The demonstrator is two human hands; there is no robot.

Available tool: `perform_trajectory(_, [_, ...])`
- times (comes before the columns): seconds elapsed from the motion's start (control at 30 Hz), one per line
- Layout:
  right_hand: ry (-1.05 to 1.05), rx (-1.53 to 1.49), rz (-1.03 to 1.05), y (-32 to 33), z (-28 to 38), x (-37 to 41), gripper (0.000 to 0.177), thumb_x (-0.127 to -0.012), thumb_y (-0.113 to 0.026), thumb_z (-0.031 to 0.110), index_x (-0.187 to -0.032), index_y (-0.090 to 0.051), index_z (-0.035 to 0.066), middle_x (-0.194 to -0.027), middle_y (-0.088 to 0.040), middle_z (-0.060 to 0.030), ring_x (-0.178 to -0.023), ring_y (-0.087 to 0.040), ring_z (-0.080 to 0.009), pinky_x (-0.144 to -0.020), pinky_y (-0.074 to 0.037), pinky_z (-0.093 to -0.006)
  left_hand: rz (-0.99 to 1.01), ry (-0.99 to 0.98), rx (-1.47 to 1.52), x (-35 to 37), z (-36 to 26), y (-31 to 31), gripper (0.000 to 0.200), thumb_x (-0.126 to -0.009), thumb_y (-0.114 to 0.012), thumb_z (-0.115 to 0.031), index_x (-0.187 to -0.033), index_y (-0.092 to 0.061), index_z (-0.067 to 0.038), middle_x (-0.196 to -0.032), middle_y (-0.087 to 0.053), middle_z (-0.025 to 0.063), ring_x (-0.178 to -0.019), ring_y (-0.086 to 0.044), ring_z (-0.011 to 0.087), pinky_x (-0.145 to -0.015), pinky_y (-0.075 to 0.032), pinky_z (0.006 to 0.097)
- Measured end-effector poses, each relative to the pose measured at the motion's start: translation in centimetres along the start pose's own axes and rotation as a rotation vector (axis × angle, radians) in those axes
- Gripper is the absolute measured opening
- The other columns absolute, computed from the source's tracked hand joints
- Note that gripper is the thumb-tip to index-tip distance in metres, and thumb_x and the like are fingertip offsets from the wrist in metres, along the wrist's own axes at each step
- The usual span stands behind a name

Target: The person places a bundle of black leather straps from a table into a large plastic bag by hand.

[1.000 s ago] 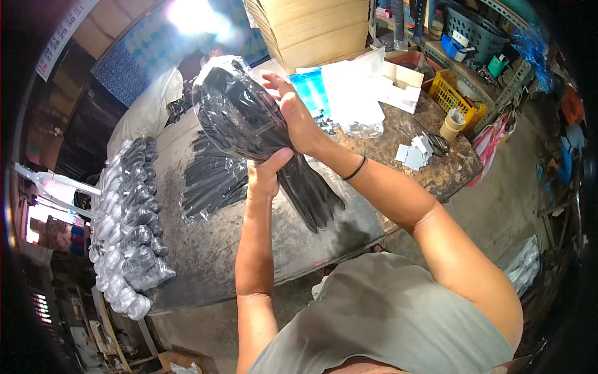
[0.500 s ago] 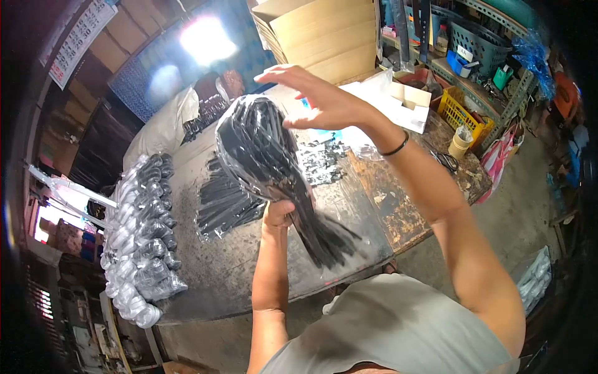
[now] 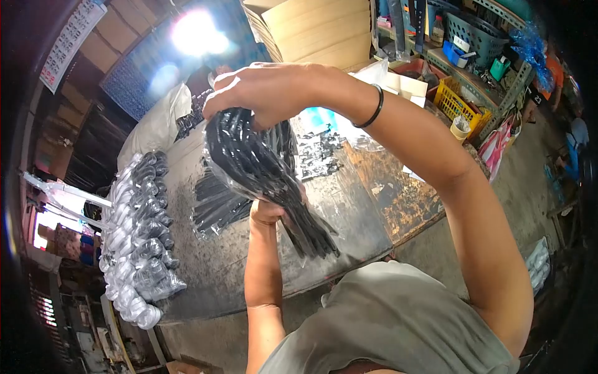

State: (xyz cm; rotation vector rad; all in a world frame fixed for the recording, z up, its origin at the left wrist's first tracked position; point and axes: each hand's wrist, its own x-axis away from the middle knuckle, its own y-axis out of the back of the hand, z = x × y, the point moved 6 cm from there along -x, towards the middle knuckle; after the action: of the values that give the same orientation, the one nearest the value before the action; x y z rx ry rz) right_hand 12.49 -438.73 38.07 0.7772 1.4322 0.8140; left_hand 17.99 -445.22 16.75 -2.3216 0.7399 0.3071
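A bundle of long black strips in clear plastic (image 3: 249,156) is held up over the worktable (image 3: 218,274). My left hand (image 3: 266,212) is wrapped round its lower middle, with the loose strip ends hanging below to the right. At the bundle's top, my right hand (image 3: 258,90) has its fingers bent over the plastic, gripping it. Behind the bundle, more black strips (image 3: 215,196) lie on the table. Small black-and-clear packets (image 3: 319,153) lie to the right of it.
A long pile of clear bags with dark contents (image 3: 140,249) lines the table's left side. Cardboard (image 3: 317,34) stands at the back. On the right are a yellow basket (image 3: 458,103), a beige cup (image 3: 460,128) and shelving with a grey basket (image 3: 476,40).
My right hand has moved left and down onto the bundle's top and closed on it; it was open beside the bundle before. The bundle and my left hand have shifted slightly left.
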Motion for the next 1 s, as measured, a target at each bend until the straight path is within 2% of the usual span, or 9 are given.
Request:
perform_trajectory(0.1, [-0.066,-0.038,-0.038,0.1,0.3,-0.5,0.053,-0.061,-0.066,0.002,-0.112,-0.057,0.013,-0.099,-0.057,-0.0079,-0.094,-0.058,-0.0278,-0.079,-0.048,-0.0386,0.061,-0.027,0.021,-0.4,-0.7,-0.1,0.067,-0.06,-0.079,-0.024,-0.114,-0.05,0.003,-0.09,-0.059,0.0219,-0.082,-0.06,0.0317,-0.073,-0.05,0.0435])
perform_trajectory(0.17, [0.026,0.021,-0.205,0.6,0.4,-0.7,0.05,-0.061,-0.066,0.001,-0.109,-0.058,0.013,-0.097,-0.057,-0.0077,-0.093,-0.058,-0.0271,-0.078,-0.047,-0.0382,0.085,-0.044,-0.158,-0.3,-1.3,0.1,0.069,-0.059,-0.081,-0.028,-0.114,-0.052,0.002,-0.096,-0.06,0.0247,-0.088,-0.061,0.0346,-0.079,-0.049,0.0462])
perform_trajectory(0.27, [0.053,0.068,-0.282,1.6,1.1,-0.7,0.049,-0.061,-0.065,0.0,-0.107,-0.06,0.012,-0.097,-0.056,-0.0078,-0.092,-0.058,-0.0271,-0.079,-0.047,-0.0379,0.046,-0.024,-0.139,-0.3,-1.5,-0.3,0.08,-0.055,-0.084,-0.03,-0.119,-0.05,0.003,-0.106,-0.057,0.0269,-0.096,-0.059,0.0377,-0.085,-0.047,0.0488])
perform_trajectory(0.4, [-0.152,-0.05,-0.144,1.9,1.4,-0.9,0.049,-0.06,-0.064,0.0,-0.107,-0.06,0.012,-0.097,-0.056,-0.0082,-0.092,-0.058,-0.0276,-0.079,-0.046,-0.0375,0.023,0.02,-0.09,0.1,-1.6,-0.8,0.09,-0.051,-0.087,-0.03,-0.124,-0.047,0.004,-0.121,-0.051,0.0277,-0.105,-0.056,0.0393,-0.092,-0.045,0.0492])
perform_trajectory(0.53, [-0.126,-0.079,-0.277,1.9,0.9,-0.7,0.049,-0.06,-0.058,-0.003,-0.107,-0.061,0.012,-0.096,-0.058,-0.0083,-0.093,-0.057,-0.0283,-0.08,-0.046,-0.0372,0.037,-0.032,-0.181,0.2,-1.8,-2.0,0.091,-0.055,-0.084,-0.04,-0.124,-0.046,0.006,-0.122,-0.047,0.0313,-0.103,-0.058,0.0378,-0.082,-0.051,0.0505])
perform_trajectory(0.6, [-0.163,-0.114,-0.294,2.0,0.3,-0.7,0.05,-0.06,-0.056,-0.004,-0.107,-0.061,0.012,-0.096,-0.059,-0.0083,-0.094,-0.057,-0.0285,-0.082,-0.046,-0.0371,-0.019,0.002,-0.025,0.4,-1.7,-2.6,0.086,-0.054,-0.087,-0.027,-0.123,-0.046,0.005,-0.12,-0.051,0.0245,-0.105,-0.056,0.0391,-0.091,-0.045,0.0486])
perform_trajectory(0.73, [-0.099,-0.115,-0.402,2.9,0.2,-0.8,0.052,-0.058,-0.053,-0.006,-0.107,-0.062,0.01,-0.098,-0.062,-0.0101,-0.094,-0.056,-0.0287,-0.085,-0.045,-0.0362,-0.07,-0.008,-0.118,-0.2,-1.1,-1.2,0.078,-0.053,-0.085,-0.023,-0.116,-0.05,0.006,-0.111,-0.057,0.0171,-0.101,-0.058,0.0355,-0.09,-0.046,0.0462])
perform_trajectory(0.87, [-0.12,-0.18,-0.525,3.2,0.0,-0.4,0.052,-0.058,-0.052,-0.007,-0.107,-0.062,0.008,-0.102,-0.062,-0.0116,-0.095,-0.056,-0.028,-0.087,-0.045,-0.0344,-0.143,-0.085,-0.209,-0.9,-1.6,-1.4,0.07,-0.054,-0.08,-0.013,-0.115,-0.052,0.003,-0.109,-0.059,0.0138,-0.101,-0.058,0.0297,-0.089,-0.047,0.0411])
perform_trajectory(1.0, [-0.123,-0.248,-0.603,3.4,-0.2,0.1,0.053,-0.058,-0.051,-0.008,-0.107,-0.062,0.008,-0.104,-0.062,-0.0109,-0.098,-0.057,-0.0263,-0.087,-0.045,-0.0327,-0.227,-0.044,-0.171,-1.6,-0.9,-2.2,0.072,-0.054,-0.076,-0.006,-0.12,-0.048,0.001,-0.109,-0.059,0.0111,-0.101,-0.058,0.0252,-0.091,-0.046,0.0376])
